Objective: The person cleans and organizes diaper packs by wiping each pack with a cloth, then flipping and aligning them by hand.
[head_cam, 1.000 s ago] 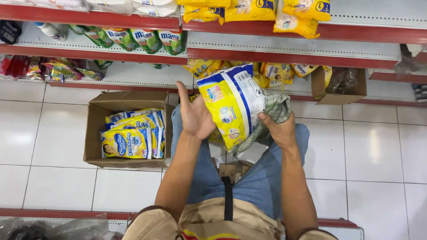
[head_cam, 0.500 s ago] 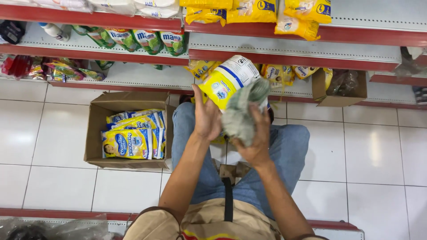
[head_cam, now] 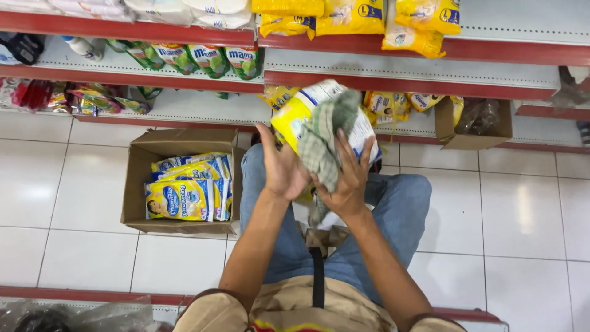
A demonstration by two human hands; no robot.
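Note:
A yellow, white and blue pouch point(head_cam: 294, 117) is held up in front of me above my knees. My left hand point(head_cam: 281, 166) grips its left underside. My right hand point(head_cam: 348, 175) presses a green checked cloth point(head_cam: 322, 144) against the pouch's face; the cloth drapes down over it and hides much of the pack. I am crouched in blue jeans on a white tiled floor.
An open cardboard box point(head_cam: 142, 184) with several similar yellow pouches lies on the floor at my left. Red-edged shelves point(head_cam: 393, 83) ahead carry yellow and green packs. A second small cardboard box point(head_cam: 444, 123) sits on the low shelf at right.
The pouch has been turned and lowered slightly between my hands. The cloth under my right hand has slid up across the pouch's front.

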